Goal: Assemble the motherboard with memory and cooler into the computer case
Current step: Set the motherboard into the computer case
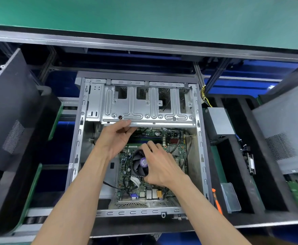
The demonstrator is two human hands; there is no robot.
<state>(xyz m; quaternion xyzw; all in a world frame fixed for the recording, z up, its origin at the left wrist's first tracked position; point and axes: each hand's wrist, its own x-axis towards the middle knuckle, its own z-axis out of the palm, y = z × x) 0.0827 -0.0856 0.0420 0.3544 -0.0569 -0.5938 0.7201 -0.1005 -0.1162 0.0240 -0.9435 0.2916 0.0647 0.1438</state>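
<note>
An open grey computer case (77,144) lies on its side in the middle. Inside it lies the green motherboard (175,138), with memory sticks (151,137) near its far edge and a black fan cooler (140,165) with a purple hub. My left hand (115,138) reaches over the board's far left part, its fingers curled at the lip of the silver drive cage (144,103); whether they grip it is unclear. My right hand (159,167) curls round the right side of the cooler, thumb at its near edge. Black cables (188,151) run along the board's right side.
A grey power supply (219,122) with yellow and black wires stands right of the case. An orange-handled screwdriver (217,200) and a clear plastic piece (231,197) lie at the near right. Dark case panels (12,110) lean at both sides. A green belt (144,18) runs behind.
</note>
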